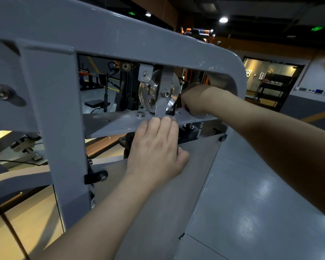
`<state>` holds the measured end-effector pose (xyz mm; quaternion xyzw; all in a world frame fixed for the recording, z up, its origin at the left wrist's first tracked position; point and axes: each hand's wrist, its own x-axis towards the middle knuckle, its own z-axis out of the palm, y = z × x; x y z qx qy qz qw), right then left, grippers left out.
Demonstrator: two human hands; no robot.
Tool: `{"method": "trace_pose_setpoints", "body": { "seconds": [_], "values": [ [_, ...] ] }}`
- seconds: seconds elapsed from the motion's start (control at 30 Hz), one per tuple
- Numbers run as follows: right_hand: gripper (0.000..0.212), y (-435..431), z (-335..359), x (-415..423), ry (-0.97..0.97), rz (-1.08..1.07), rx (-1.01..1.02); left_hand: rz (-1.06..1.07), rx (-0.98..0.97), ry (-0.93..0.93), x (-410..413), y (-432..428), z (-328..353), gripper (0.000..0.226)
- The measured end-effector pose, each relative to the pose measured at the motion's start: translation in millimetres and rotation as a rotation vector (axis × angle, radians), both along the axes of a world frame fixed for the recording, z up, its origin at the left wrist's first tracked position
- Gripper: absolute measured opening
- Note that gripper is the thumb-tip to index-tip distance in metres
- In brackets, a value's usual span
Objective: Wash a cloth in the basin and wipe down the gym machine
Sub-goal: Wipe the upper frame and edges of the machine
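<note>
Dim gym floor stretches behind the grey gym machine [120, 32], with benches and racks in the distance and a lit doorway far right. From the head view, the left hand [156, 147] lies flat with straight fingers against the edge of the grey cross plate [109, 124], grasping nothing, apparently bracing. The right hand [193, 99] reaches through the frame opening just beside the silver pulley [152, 92], fingers curled; whether it clutches the cloth I cannot tell, since no cloth is plainly visible. The basin is out of sight. The wiping step seems under way around the pulley housing; next comes working along the plate without catching fingers on bolts.
</note>
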<state>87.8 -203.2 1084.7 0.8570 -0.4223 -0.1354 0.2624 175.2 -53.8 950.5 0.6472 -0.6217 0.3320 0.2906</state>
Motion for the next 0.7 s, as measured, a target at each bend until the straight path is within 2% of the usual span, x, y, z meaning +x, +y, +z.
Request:
{"method": "trace_pose_setpoints", "body": {
  "seconds": [0.17,0.3,0.47,0.6,0.63,0.7],
  "values": [
    [0.011,-1,6,-9,-0.129,0.012,0.119,0.019,0.014,-0.009,-1,0,1,0.058],
    [0.024,8,0,-28,-0.257,0.116,0.162,0.027,0.011,-0.018,-1,-2,0,0.057],
    [0.019,32,-18,-80,-0.476,0.333,0.135,0.049,0.013,-0.038,0,-2,-2,0.06],
    [0.02,41,-27,-125,-0.368,0.1,0.17,0.056,0.013,-0.04,-1,-2,-3,0.062],
    [0.021,41,-31,-130,-0.4,0.099,0.148,0.058,0.011,-0.041,-1,-3,-2,0.062],
    [0.024,45,-36,-131,-0.664,0.186,0.121,0.062,0.002,-0.037,-1,-4,-3,0.062]
  ]
}}
